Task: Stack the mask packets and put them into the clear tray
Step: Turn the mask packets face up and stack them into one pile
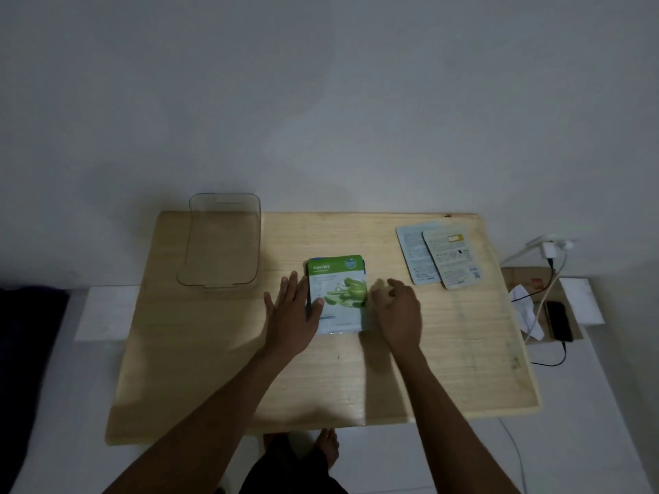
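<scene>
Best square the green-and-white aloe vera mask packet [337, 295] between both loose, unclosed grips, left hand [290, 315], right hand [397, 310], pressing edges evenly on the pale wooden desk [231, 351].

On the pale wooden table [445, 351] my left hand [290, 315] lies flat, fingers spread, its thumb on the left edge of the green-and-white aloe vera mask packet [337, 297] at the middle. My right hand [397, 308] curls loosely against the packet's right edge. The clear plastic tray [192, 244] sits at the far left corner; two grey overlapping packets [442, 258] lie face down near the far right corner.
</scene>
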